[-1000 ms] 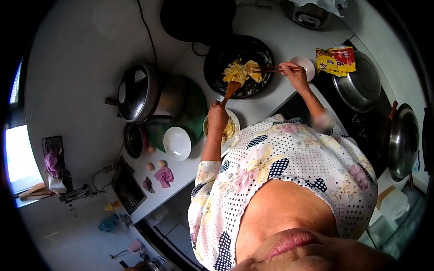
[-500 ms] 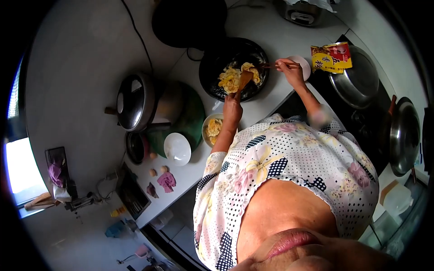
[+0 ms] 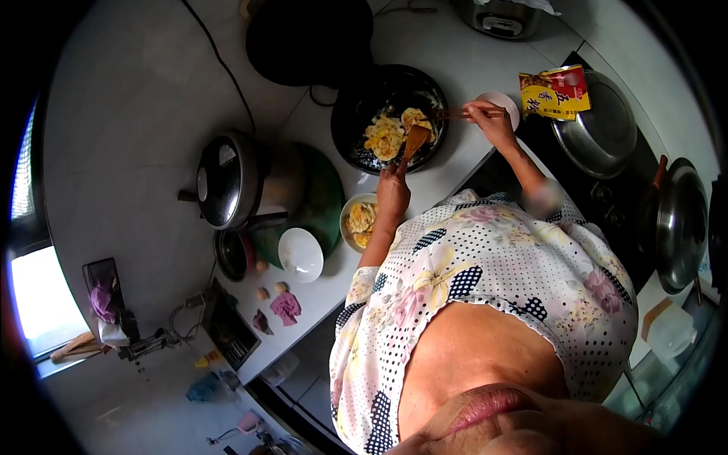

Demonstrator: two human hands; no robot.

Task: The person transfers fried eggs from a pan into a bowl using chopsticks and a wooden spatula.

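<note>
From my distance I see the left hand (image 3: 393, 199) clamped on the spatula (image 3: 415, 139), whose blade touches the egg (image 3: 384, 138) in the black pan (image 3: 349, 121). The right hand (image 3: 493, 127) holds the chopsticks (image 3: 461, 114), reaching over the rim of this pan — the two hands are apart. Near the left wrist stands the filled bowl (image 3: 346, 221), with egg inside. The white bowl (image 3: 300, 255) is beside the green board (image 3: 331, 193), and the packet (image 3: 557, 92) lies partly over the metal lid (image 3: 603, 136).
</note>
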